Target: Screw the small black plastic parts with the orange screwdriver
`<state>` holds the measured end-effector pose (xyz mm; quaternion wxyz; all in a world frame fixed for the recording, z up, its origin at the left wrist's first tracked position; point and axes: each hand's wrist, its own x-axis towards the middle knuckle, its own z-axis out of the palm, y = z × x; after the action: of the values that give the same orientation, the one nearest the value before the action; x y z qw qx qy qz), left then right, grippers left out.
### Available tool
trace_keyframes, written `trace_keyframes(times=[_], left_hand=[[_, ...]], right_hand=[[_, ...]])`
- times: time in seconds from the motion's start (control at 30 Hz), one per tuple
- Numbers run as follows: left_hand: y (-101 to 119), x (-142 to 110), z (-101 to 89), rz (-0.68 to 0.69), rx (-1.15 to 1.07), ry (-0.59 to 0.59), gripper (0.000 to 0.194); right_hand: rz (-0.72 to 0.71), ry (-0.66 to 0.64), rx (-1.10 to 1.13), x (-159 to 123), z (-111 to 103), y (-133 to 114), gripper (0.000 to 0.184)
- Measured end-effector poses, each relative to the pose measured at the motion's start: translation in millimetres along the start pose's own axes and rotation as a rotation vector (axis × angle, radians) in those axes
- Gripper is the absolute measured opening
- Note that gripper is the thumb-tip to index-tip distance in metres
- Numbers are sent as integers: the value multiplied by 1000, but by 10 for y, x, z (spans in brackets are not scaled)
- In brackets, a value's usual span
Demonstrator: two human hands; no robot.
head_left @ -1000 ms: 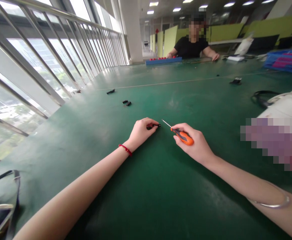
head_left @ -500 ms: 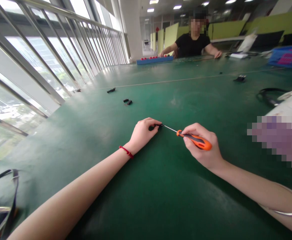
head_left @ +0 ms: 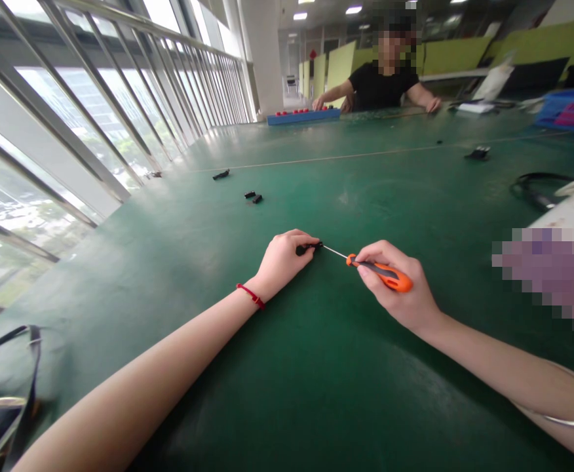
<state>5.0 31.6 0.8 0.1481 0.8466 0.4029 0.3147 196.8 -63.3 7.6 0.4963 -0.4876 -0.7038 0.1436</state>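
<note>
My left hand (head_left: 287,257), with a red cord bracelet at its wrist, pinches a small black part (head_left: 309,248) low over the green table (head_left: 316,367). Fingers hide much of that part, and its exact kind is too small to make out. In my right hand (head_left: 401,282) is a screwdriver (head_left: 385,274) with an orange and dark grey handle, gripped between thumb and fingers. Its thin metal shaft points left, and the tip meets the right end of the black part or lies very close to it.
Small black pieces (head_left: 253,196) and another black piece (head_left: 221,174) lie farther back. Across the table sits a person (head_left: 382,88) beside a blue strip with red knobs (head_left: 304,117). A blue basket (head_left: 569,111) stands far right; a metal railing (head_left: 169,85) runs along the left.
The view has shifted slightly. Both hands keep their hold, and the screwdriver stays at the black part with hardly any visible movement.
</note>
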Motion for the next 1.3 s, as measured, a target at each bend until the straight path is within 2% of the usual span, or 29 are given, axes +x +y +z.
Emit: trace_keyframes(times=[0.13,0.2,0.3,0.37,0.47,0.53,0.63,0.7,0.8,0.87,1.0,1.07,1.2,1.3], left_hand=[[-7,4,-11,6,31,-17,26],[-15,5,-22,27,58,-37,26],[-27,3,-41,64,98,-62,27],[-32,0,-53,79,112,-66,28],[-37,-1,-67,78,112,-74,26],[-39,-2,-74,70,113,-80,24],[-43,-3,-76,75,123,-79,21],[-47,-4,-70,84,142,-69,20],[-54,-3,-57,97,199,-48,20],[-58,-1,-51,100,223,-39,19],[-60,1,-51,86,205,-31,18],[-58,0,-53,79,192,-28,18],[-54,0,-57,82,169,-36,18],[-52,2,-58,85,159,-43,17]], right_hand=[[33,28,4,-6,4,-20,6],[21,84,17,-8,8,-28,7],[-20,176,43,-4,16,-30,23],[-21,166,59,-3,17,-29,29],[24,93,19,-7,14,-35,15],[21,97,-11,-10,12,-43,9],[-36,176,10,-12,11,-45,24],[-45,165,23,-16,9,-38,31],[-4,67,-11,-26,4,-30,17],[17,53,-25,-30,4,-33,11],[-14,164,18,-23,13,-35,24],[-2,150,23,-20,16,-31,25],[34,54,-23,-28,12,-31,9],[-30,155,-14,-30,10,-39,22]])
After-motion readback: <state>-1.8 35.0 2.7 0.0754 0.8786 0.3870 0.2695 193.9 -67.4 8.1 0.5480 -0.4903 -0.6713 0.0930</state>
